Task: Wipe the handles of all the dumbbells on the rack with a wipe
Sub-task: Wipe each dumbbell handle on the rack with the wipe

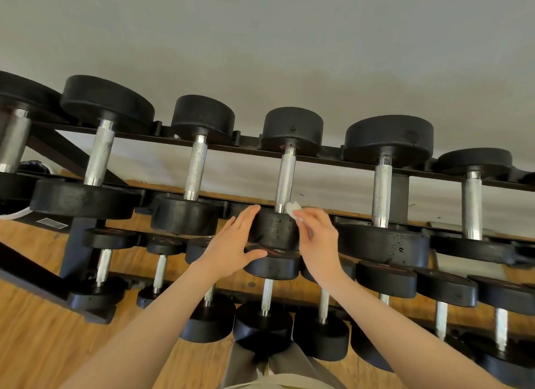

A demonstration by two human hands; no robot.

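Note:
A black rack (327, 153) carries several black dumbbells with knurled steel handles in two rows. The middle dumbbell of the upper row (285, 177) has its near head between my hands. My left hand (231, 244) lies flat against the left side of that head, fingers straight and thumb spread below. My right hand (317, 238) pinches a small white wipe (293, 209) just right of the bottom of that handle. Whether the wipe touches the handle cannot be told.
The lower row of smaller dumbbells (267, 290) sits under my forearms. Larger dumbbells stand left (100, 154) and right (383, 191) of the middle one. A grey wall is behind the rack and a wooden floor (34, 330) is below it.

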